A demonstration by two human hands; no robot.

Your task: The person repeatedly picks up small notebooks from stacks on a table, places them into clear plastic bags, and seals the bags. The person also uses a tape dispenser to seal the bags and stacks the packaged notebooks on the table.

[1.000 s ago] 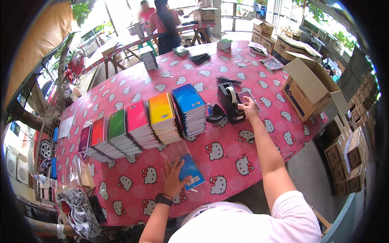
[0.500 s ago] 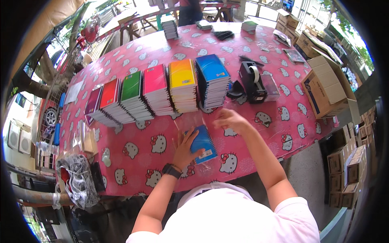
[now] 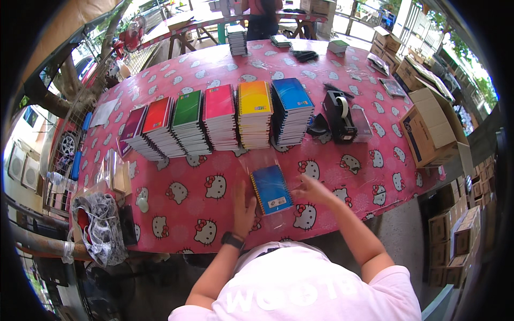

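Observation:
A blue spiral-bound notebook (image 3: 272, 184) with a small white label lies flat before me. Clear plastic film (image 3: 261, 158) sticks out past its top and bottom edges. My left hand (image 3: 244, 211) rests on its edge along the notebook's left side, fingers stretched out and holding nothing. At the notebook's right edge is my right hand (image 3: 316, 190), slightly blurred, with thumb and fingers apart. Beyond them stands a row of notebook stacks: purple (image 3: 134, 124), red (image 3: 157, 115), green (image 3: 187, 109), pink (image 3: 219, 104), yellow (image 3: 255, 99) and blue (image 3: 292, 95).
A black tape dispenser (image 3: 338, 115) stands right of the stacks. An open cardboard box (image 3: 428, 125) is at the right edge of the pink patterned table (image 3: 176, 224). Plastic-wrapped items (image 3: 101, 224) lie at the left edge. A person (image 3: 262, 18) stands beyond the far edge.
My left hand has slid off the notebook's cover to its left side. My right hand has come down to the right edge. The view has shifted slightly.

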